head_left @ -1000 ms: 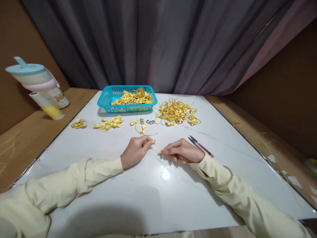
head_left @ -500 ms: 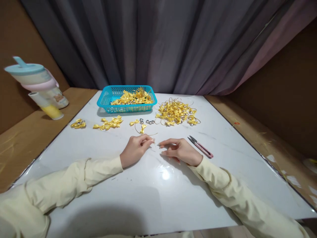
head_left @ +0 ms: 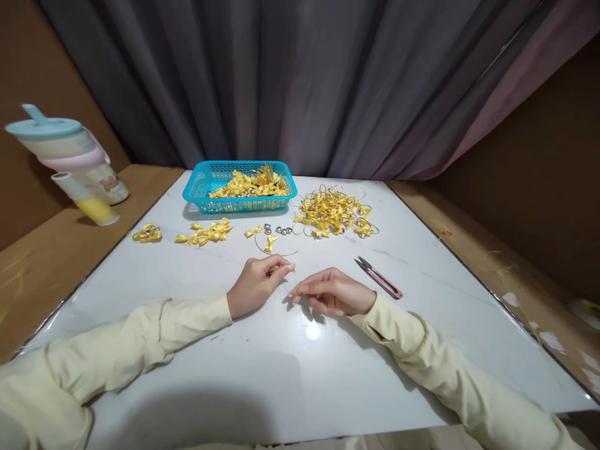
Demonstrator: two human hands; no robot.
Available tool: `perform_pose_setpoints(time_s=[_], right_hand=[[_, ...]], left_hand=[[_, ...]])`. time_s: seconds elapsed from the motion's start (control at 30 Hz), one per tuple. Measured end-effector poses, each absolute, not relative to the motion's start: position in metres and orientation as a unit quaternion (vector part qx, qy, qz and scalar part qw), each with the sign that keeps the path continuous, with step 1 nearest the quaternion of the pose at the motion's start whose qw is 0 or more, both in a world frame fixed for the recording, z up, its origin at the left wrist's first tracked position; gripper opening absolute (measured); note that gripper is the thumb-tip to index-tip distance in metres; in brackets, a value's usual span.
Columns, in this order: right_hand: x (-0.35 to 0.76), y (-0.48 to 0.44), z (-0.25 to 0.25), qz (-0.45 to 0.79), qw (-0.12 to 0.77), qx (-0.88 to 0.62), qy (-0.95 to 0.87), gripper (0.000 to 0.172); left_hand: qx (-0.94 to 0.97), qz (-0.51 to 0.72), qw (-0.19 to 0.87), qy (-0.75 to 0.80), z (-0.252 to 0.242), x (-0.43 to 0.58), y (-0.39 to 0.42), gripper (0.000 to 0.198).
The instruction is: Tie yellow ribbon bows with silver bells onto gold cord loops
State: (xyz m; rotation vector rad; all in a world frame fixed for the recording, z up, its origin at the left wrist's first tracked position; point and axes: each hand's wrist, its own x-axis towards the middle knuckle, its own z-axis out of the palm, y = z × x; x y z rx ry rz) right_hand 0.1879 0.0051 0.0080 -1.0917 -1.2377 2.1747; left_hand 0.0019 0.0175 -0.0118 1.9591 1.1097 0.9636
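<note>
Over the middle of the white table, my left hand (head_left: pixel 257 282) is closed in a pinch. A tiny goldish bit shows at its fingertips, too small to name. My right hand (head_left: pixel 335 290) sits just to the right and lower, thumb and index finger pressed together. A faint thin thread (head_left: pixel 287 287) seems to run between the two sets of fingertips. Just beyond my left hand lies a yellow satin bow (head_left: pixel 270 242) with a curved thin cord (head_left: pixel 284 254). Behind it are another yellow bow (head_left: pixel 254 231) and several silver heart-shaped beads (head_left: pixel 284 230).
Pink-handled thread snips (head_left: pixel 379 278) lie right of my right hand. Farther back are a blue basket (head_left: pixel 193 190) of yellow bows, a heap of corded bows (head_left: pixel 330 212), a bow pile (head_left: pixel 206 232) and a small bundle (head_left: pixel 147 233). A tumbler (head_left: pixel 70 150) stands left.
My right hand has moved left and slightly toward me, and its spread thumb and index finger have closed into a pinch. My left hand has stayed nearly still.
</note>
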Motion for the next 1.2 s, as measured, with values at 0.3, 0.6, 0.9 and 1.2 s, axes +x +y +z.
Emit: perform_pose_setpoints(time_s=[0.3,0.6,0.9,1.2], right_hand=[[0.191,0.006,0.006,0.794,0.197,-0.392,-0.422,0.019],[0.193,0.007,0.007,0.775,0.189,-0.409,-0.443,0.017],[0.2,0.011,-0.003,0.799,0.183,-0.353,-0.452,0.02],[0.202,0.013,-0.003,0.806,0.186,-0.349,-0.439,0.021]], left_hand=[[0.753,0.365,0.333,0.435,-0.014,0.001,0.019,0.023],[0.772,0.357,0.303,0.429,-0.013,0.003,0.019,0.02],[0.757,0.358,0.332,0.433,-0.014,0.001,0.021,0.025],[0.742,0.367,0.358,0.432,-0.013,0.002,0.02,0.026]])
